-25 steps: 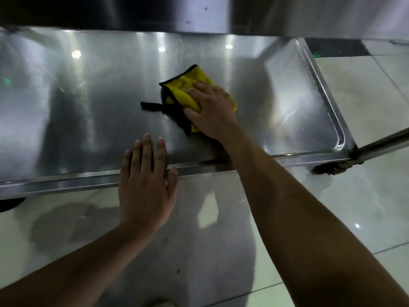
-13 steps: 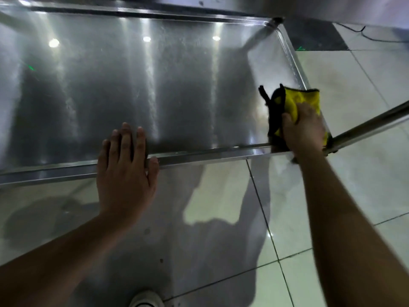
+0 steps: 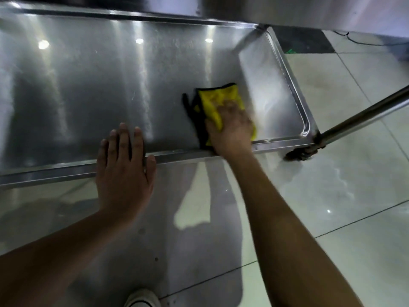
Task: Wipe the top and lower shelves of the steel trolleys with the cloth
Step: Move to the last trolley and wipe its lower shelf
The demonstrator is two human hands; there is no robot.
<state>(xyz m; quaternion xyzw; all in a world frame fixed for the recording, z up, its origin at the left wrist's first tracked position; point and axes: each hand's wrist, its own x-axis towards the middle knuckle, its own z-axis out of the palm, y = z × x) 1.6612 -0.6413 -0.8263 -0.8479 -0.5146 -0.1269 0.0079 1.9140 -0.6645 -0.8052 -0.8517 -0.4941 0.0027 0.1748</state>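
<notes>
With the left hand [image 3: 124, 173] flat, fingers straight and slightly spread over the shelf [image 3: 88, 85] front rim, the right hand [image 3: 232, 131] presses the yellow cloth [image 3: 218, 99] near the front-right corner, fingers blurred; overlapping strokes into that corner should serve best.

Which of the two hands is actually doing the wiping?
The right hand: it presses the yellow cloth onto the steel shelf. The left hand holds nothing and lies flat on the shelf's front edge.
</notes>
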